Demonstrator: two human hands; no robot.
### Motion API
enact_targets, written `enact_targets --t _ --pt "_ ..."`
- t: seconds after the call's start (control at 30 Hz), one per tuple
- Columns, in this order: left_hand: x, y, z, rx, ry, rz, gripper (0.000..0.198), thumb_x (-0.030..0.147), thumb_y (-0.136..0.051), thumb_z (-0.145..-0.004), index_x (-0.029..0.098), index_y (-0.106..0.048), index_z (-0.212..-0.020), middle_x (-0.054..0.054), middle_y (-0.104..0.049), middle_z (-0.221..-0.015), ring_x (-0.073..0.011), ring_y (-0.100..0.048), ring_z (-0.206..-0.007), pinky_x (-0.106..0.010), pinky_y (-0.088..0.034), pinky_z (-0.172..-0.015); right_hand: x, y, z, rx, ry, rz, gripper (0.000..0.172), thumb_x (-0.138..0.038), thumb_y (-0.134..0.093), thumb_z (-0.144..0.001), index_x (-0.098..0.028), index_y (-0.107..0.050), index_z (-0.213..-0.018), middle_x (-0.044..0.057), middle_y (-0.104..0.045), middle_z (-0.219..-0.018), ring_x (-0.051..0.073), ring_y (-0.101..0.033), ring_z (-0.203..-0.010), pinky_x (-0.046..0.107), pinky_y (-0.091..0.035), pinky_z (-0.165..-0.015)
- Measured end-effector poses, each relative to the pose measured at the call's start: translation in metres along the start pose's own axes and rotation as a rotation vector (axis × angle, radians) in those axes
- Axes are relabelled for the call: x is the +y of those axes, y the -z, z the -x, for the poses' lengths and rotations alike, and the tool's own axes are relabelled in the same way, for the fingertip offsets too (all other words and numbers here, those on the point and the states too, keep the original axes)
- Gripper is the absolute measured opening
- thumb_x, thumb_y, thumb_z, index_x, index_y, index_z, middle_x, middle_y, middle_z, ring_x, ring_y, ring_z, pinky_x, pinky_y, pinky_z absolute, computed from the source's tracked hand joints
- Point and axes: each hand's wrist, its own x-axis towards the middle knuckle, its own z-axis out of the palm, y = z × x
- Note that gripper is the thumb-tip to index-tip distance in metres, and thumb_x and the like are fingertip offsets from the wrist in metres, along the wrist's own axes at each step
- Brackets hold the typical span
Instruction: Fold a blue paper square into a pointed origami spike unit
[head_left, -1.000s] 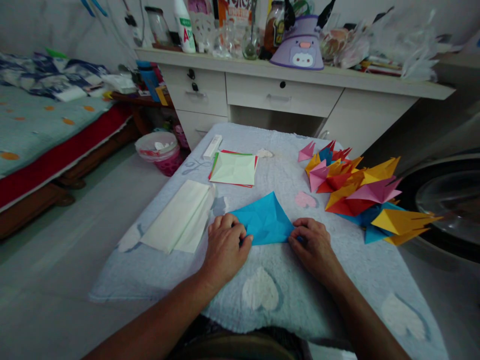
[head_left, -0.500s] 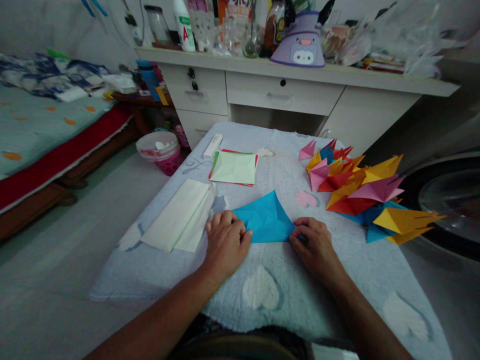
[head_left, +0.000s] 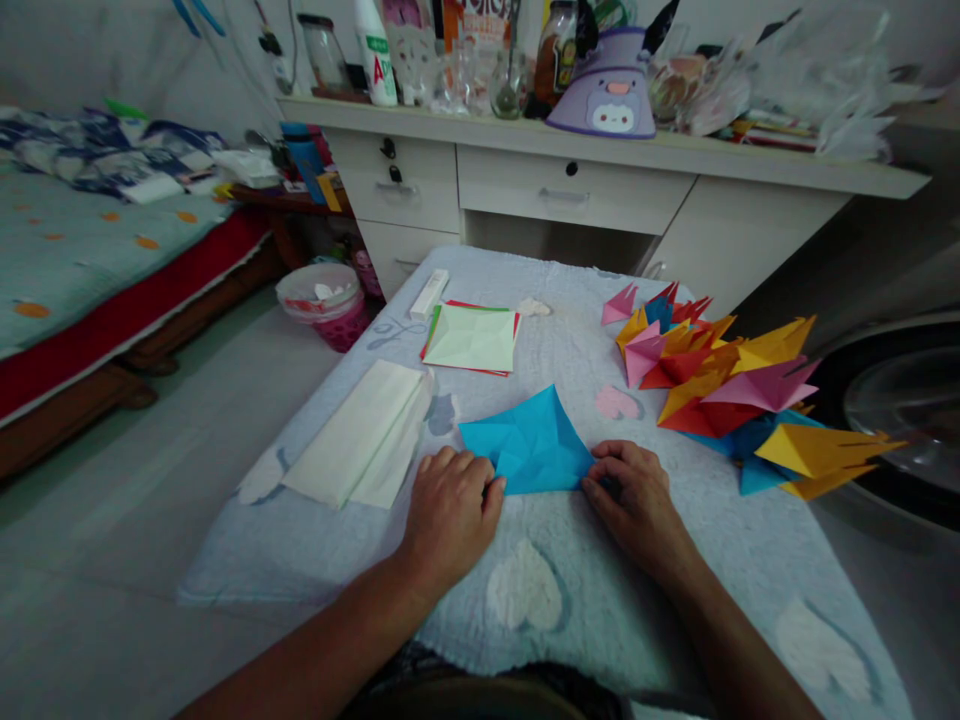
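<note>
A creased sheet of blue origami paper (head_left: 536,445) lies in front of me, its far corner pointing away. My left hand (head_left: 454,505) grips the near left edge, thumb on the near side and fingers curled. At the near right corner, my right hand (head_left: 630,495) pinches the paper between thumb and fingers. Left of the blue sheet rests a folded white cloth or paper (head_left: 352,430). Beyond it sits a small stack of square paper (head_left: 472,338), pale green on top with red and green edges showing.
Many-coloured folded paper cranes (head_left: 720,385) are heaped at the right of the cloth-covered table (head_left: 525,590). A small white box (head_left: 430,294) lies near the far left edge. Behind stands a white desk (head_left: 570,195) crowded with jars. A pink bin (head_left: 326,305) is on the floor.
My left hand has slid slightly toward me along the blue paper, uncovering its left corner. My right hand keeps its pinch. The whole view has shifted a little.
</note>
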Motion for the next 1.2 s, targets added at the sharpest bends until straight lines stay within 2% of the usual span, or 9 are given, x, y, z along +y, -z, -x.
enact_targets --t 0.37,0.57,1.07,1.2 --pt "0.0 0.002 -0.008 -0.018 0.027 -0.004 0.025 0.03 -0.05 -0.093 0.02 -0.057 -0.071 -0.006 -0.064 -0.077 -0.0254 -0.055 -0.081 -0.04 -0.036 -0.074 0.002 -0.001 0.0 0.008 0.023 0.002 0.011 -0.026 -0.06 -0.082 -0.023 -0.066 -0.073 0.009 -0.063 -0.105 0.028 -0.056 -0.099 0.047 -0.04 -0.088" --pt "-0.001 0.0 -0.011 0.046 0.106 0.051 0.021 0.032 -0.06 -0.086 0.02 -0.062 -0.069 -0.005 -0.059 -0.087 -0.0257 -0.051 -0.092 -0.04 -0.037 -0.079 0.003 -0.002 0.001 0.006 0.017 0.017 0.012 -0.027 -0.06 -0.083 -0.022 -0.067 -0.075 0.009 -0.063 -0.107 0.028 -0.055 -0.101 0.046 -0.04 -0.089" --pt "-0.002 -0.001 -0.013 0.029 0.156 0.101 0.019 0.03 -0.061 -0.084 0.02 -0.061 -0.068 -0.004 -0.055 -0.088 -0.0257 -0.048 -0.094 -0.043 -0.038 -0.083 0.003 -0.002 0.0 0.006 0.002 0.008 0.012 -0.027 -0.06 -0.082 -0.022 -0.068 -0.074 0.009 -0.063 -0.106 0.028 -0.055 -0.1 0.047 -0.039 -0.087" --pt "-0.001 -0.003 -0.013 0.045 0.157 0.083 0.012 0.03 -0.063 -0.083 0.021 -0.06 -0.075 -0.004 -0.055 -0.09 -0.0262 -0.049 -0.095 -0.044 -0.039 -0.084 0.005 -0.002 0.0 0.002 -0.001 0.003 0.012 -0.028 -0.06 -0.081 -0.022 -0.068 -0.074 0.009 -0.063 -0.107 0.029 -0.055 -0.101 0.047 -0.039 -0.088"
